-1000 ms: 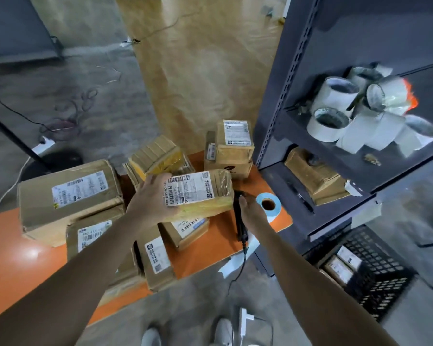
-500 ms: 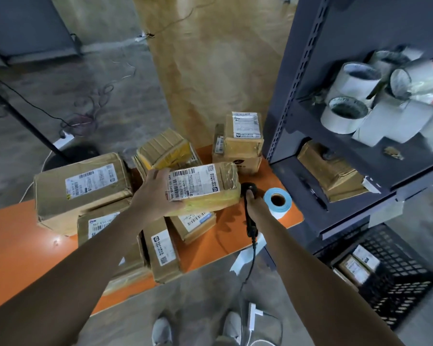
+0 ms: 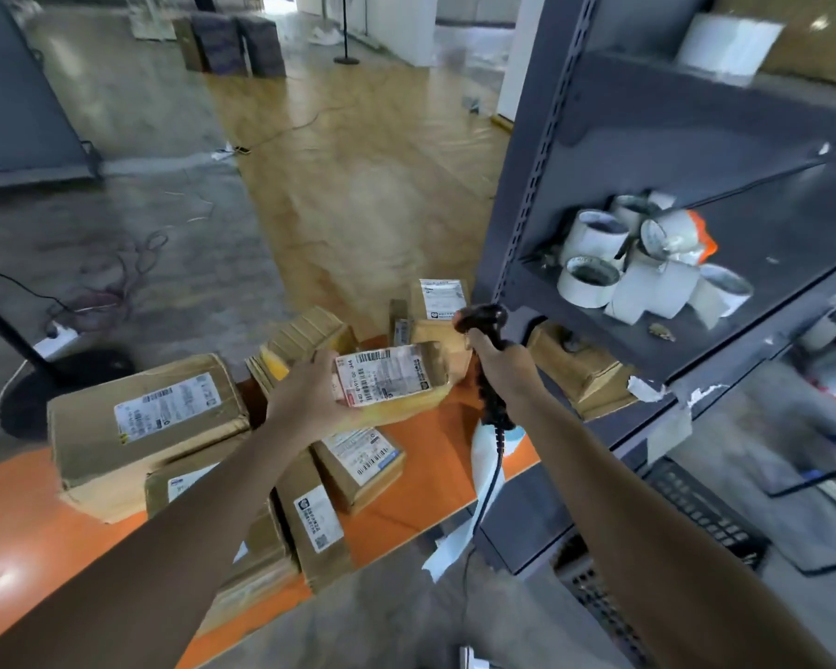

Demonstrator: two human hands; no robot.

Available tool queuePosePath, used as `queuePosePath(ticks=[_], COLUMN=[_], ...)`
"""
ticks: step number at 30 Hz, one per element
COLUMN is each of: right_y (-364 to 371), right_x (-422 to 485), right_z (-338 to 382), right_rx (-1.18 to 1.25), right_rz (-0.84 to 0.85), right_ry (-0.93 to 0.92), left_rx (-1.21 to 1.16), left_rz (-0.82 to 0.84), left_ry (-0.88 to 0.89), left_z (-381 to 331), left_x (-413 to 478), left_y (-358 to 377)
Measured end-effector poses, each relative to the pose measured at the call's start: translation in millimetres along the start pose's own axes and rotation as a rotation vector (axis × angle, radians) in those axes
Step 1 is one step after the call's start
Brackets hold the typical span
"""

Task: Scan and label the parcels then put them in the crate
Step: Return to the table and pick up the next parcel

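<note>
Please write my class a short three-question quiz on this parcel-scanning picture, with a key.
1. True or false: the left hand holds a parcel with its label facing up.
2. The right hand grips: A a tape roll, B the scanner, C a pen?
3. Fill in: the table top is coloured ____.
Key: 1 true; 2 B; 3 orange.

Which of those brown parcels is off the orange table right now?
The small parcel with the white barcode label facing up, held in the left hand beside the scanner; the other parcels lie on the table.
</note>
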State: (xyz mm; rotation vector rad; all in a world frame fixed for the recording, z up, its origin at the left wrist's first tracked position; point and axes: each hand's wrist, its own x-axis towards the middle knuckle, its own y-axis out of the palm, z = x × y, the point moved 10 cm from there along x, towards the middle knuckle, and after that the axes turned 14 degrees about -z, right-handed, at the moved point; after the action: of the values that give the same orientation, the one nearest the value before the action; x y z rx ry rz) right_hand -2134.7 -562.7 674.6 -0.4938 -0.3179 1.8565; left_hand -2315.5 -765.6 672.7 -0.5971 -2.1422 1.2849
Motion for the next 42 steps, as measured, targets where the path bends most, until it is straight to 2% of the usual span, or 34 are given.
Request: queuePosePath(ticks=[5,9,14,20,42], right_y=[10.2,21.1,46.0,65.9,65.5], right_x=[-34.6,-57.7,-81.2,-100.2,-98.8], right_z=[42.8,65.7,84.6,94.9,96.2], right_rx=[0.045,0.138,0.199,0.162,0.182], right_rz=[0.062,0.129,0.231,0.331,0.432], right_ry=[-0.057,-0.086,-0.084,-0.103,-0.009], left_rx=[-0.079,-0.064,-0.016,0.017,0.006], left_rz=[-0.173,-0.246,-0.252,-0.268,-0.232], left_ry=[0.067,0.077,0.043,0.009,-0.098], left_z=[-16.2,-8.2,6.4,20.8,35.5], left_x=[13.3,24.3,29.1,25.9,18.4], left_y=[-31.7,-53.2,-69.8,-76.5,-70.3])
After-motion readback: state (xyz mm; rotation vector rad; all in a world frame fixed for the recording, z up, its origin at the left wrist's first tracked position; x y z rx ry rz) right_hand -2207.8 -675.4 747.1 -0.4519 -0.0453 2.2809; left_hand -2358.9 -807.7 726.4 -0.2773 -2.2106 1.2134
